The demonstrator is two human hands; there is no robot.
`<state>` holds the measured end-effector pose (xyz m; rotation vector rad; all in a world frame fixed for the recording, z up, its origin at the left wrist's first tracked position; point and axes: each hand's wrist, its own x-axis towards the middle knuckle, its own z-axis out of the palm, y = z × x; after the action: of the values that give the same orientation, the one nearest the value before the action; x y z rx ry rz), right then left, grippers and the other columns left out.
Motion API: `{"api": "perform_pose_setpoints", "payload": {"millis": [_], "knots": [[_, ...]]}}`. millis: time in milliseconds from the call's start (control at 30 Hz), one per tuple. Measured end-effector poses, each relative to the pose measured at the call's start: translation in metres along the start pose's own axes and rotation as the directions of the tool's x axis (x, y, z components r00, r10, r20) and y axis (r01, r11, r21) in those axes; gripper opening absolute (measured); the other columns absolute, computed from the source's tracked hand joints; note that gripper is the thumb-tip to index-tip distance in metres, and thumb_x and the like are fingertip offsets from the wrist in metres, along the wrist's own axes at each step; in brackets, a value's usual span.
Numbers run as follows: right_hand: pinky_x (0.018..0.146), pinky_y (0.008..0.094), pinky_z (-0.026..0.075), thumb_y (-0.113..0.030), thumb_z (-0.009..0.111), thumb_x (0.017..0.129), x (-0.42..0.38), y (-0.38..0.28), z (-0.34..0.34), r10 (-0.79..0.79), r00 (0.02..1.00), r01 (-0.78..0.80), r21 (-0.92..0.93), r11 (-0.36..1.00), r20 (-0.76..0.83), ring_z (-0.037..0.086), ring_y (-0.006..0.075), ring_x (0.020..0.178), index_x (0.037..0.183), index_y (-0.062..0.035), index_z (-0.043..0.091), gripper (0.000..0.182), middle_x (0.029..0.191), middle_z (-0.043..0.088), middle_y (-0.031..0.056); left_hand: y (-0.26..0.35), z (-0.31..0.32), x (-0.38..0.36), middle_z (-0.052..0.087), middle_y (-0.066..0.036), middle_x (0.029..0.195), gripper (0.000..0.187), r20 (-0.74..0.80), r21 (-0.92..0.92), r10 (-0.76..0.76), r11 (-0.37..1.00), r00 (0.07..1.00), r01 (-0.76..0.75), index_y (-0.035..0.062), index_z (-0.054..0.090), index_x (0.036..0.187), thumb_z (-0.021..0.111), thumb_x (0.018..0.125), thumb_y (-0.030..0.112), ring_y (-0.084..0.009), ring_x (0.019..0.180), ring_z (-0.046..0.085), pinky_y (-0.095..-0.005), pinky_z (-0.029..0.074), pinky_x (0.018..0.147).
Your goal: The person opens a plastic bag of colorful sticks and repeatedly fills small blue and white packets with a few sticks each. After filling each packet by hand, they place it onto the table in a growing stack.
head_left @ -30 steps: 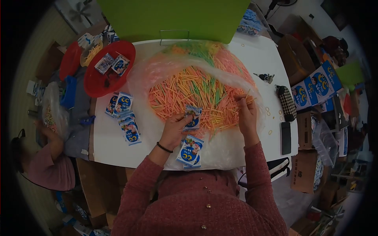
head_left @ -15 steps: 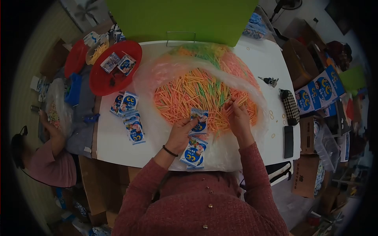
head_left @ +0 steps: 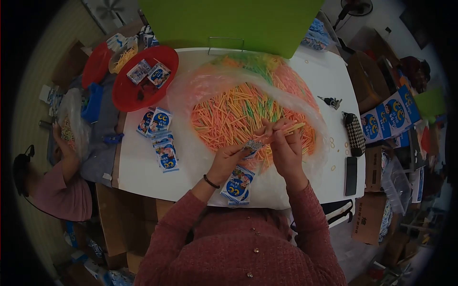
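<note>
The packet, pinched in the left hand, was over the open plastic bag of coloured sticks; the right hand, close beside it, gripped a few sticks. White table flanked the bag both sides, a green panel bounded its far edge, and a phone lay near the right edge.

Dim, even light leaves faint shadows and a dull sheen on the plastic bag. Fisheye distortion bows the white table, corners fall to black, and print on the held packet seems smeared.
</note>
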<state>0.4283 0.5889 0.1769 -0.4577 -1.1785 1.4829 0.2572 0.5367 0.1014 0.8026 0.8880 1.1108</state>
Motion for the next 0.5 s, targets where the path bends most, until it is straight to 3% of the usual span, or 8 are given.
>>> {"api": "perform_pose_setpoints", "payload": {"millis": [67, 167, 200, 267, 367, 500], "knots": [[0.114, 0.0431, 0.027, -0.012, 0.044, 0.101, 0.003, -0.005, 0.009, 0.039, 0.997, -0.032, -0.088, 0.996, 0.074, 0.061, 0.0205, 0.103, 0.105, -0.0086, 0.047, 0.006, 0.09, 0.057, 0.0031, -0.002, 0.0, -0.001, 0.068, -0.005, 0.107, 0.026, 0.007, 0.035, 0.025, 0.999, 1.0, -0.025, -0.0024, 0.062, 0.12, 0.056, 0.096, 0.007, -0.0112, 0.095, 0.064, -0.0259, 0.053, 0.086], [0.114, 0.0434, 0.026, -0.012, 0.044, 0.101, -0.001, 0.001, 0.009, 0.063, 0.992, -0.04, -0.201, 0.979, 0.109, 0.061, 0.023, 0.106, 0.105, -0.0084, 0.047, 0.005, 0.092, 0.057, 0.0039, 0.001, 0.002, -0.002, 0.068, -0.005, 0.108, 0.028, 0.027, 0.026, 0.077, 0.997, 0.997, -0.077, -0.0025, 0.061, 0.122, 0.056, 0.096, 0.007, -0.011, 0.098, 0.063, -0.0251, 0.051, 0.088], [0.114, 0.0434, 0.026, -0.012, 0.044, 0.101, -0.002, 0.003, 0.008, 0.064, 0.992, -0.041, -0.2, 0.979, 0.11, 0.061, 0.023, 0.106, 0.105, -0.0084, 0.047, 0.005, 0.092, 0.057, 0.0039, 0.002, 0.002, -0.002, 0.068, -0.005, 0.108, 0.028, 0.033, 0.026, 0.09, 0.996, 0.995, -0.091, -0.0023, 0.061, 0.122, 0.056, 0.096, 0.007, -0.0108, 0.099, 0.063, -0.025, 0.05, 0.088], [0.117, 0.0454, 0.019, -0.012, 0.045, 0.101, -0.007, 0.007, 0.007, 0.196, 0.977, -0.184, -0.128, 0.974, 0.084, 0.06, 0.0262, 0.111, 0.103, -0.0087, 0.047, 0.005, 0.094, 0.059, 0.0049, 0.001, 0.001, -0.003, 0.068, -0.005, 0.108, 0.028, 0.038, 0.026, 0.102, 0.994, 0.994, -0.103, -0.0022, 0.061, 0.122, 0.055, 0.097, 0.007, -0.0106, 0.1, 0.062, -0.0248, 0.05, 0.089], [0.117, 0.0468, 0.019, -0.013, 0.047, 0.1, -0.01, 0.004, 0.006, 0.252, 0.966, -0.246, -0.1, 0.964, 0.053, 0.058, 0.0282, 0.116, 0.102, -0.0088, 0.047, 0.005, 0.096, 0.061, 0.0063, -0.002, -0.001, -0.003, 0.068, -0.005, 0.108, 0.027, 0.033, 0.039, 0.067, 0.997, 0.997, -0.068, -0.0018, 0.062, 0.121, 0.056, 0.097, 0.008, -0.0097, 0.099, 0.062, -0.0239, 0.05, 0.087], [0.114, 0.0467, 0.024, -0.014, 0.047, 0.1, -0.011, 0.003, -0.003, 0.103, 0.987, -0.093, -0.083, 0.992, 0.123, 0.056, 0.0291, 0.121, 0.101, -0.0078, 0.048, 0.006, 0.098, 0.063, 0.0074, -0.001, 0.0, -0.002, 0.068, -0.003, 0.106, 0.026, 0.014, 0.008, 0.021, 1.0, 1.0, -0.021, -0.0016, 0.064, 0.119, 0.055, 0.097, 0.01, -0.0089, 0.096, 0.062, -0.0234, 0.049, 0.085]]}}
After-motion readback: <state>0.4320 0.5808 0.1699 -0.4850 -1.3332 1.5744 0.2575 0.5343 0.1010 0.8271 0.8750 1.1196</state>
